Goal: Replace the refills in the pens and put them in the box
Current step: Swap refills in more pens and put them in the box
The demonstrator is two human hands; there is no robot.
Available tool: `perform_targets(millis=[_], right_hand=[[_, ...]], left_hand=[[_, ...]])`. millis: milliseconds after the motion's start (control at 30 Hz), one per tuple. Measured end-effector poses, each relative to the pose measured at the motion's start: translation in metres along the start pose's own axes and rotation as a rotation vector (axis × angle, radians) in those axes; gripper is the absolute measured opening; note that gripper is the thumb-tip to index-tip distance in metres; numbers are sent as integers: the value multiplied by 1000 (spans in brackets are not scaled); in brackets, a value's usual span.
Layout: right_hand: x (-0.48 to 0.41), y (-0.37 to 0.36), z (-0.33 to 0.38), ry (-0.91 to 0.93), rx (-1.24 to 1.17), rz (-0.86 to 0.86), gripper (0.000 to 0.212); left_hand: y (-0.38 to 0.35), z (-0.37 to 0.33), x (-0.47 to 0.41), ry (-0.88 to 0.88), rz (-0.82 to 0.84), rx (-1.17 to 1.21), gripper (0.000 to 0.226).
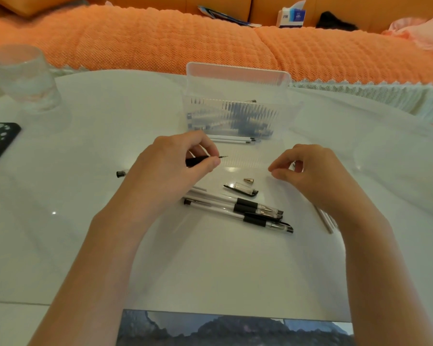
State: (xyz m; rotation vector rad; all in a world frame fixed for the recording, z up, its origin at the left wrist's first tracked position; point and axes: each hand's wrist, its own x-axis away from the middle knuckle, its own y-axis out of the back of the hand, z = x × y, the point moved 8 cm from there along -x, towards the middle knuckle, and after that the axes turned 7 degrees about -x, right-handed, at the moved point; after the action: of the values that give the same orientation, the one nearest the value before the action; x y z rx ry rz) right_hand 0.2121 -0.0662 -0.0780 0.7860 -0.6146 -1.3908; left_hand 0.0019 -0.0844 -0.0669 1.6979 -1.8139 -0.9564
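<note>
Pens (238,211) with clear barrels and black rubber grips lie capped in a bundle on the glossy white bench (110,151), near and between the two hands. Left hand (170,166) curls round another pen (198,161), its thin tip poking right. A small metal cone (248,180) and a clear cap (241,189) lie just beyond the bundle. Right hand (310,173) is curled, thumb near forefinger; whether it pinches anything I cannot tell. The ribbed translucent box (233,113) stands farther off.
</note>
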Motion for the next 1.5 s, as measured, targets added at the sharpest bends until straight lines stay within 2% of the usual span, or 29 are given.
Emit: perform_targets(millis=[200,367,467,633,933,1133,1233,1333,1500], right_hand=[[1,-2,-1,-13,4,31,12],[2,2,6,12,-60,-24,8],[1,-8,20,49,-104,32,7],[-1,-30,27,63,-32,130,7],[-1,-35,32,96,22,151,7],[0,-21,36,100,-176,74,15],[1,-22,40,117,-197,75,9],[1,-18,40,81,-353,61,4],[3,-13,42,57,-611,52,7]], left_hand=[[0,1,1,3,8,-8,2],[-1,1,0,5,11,2,2],[-2,1,0,1,28,3,3],[-4,2,1,-3,39,10,4],[-4,1,1,-11,43,18,6],[-2,1,0,-9,40,24,6],[-2,1,1,-7,40,36,7],[-2,0,1,-6,40,45,6],[-1,0,0,-8,30,51,6]])
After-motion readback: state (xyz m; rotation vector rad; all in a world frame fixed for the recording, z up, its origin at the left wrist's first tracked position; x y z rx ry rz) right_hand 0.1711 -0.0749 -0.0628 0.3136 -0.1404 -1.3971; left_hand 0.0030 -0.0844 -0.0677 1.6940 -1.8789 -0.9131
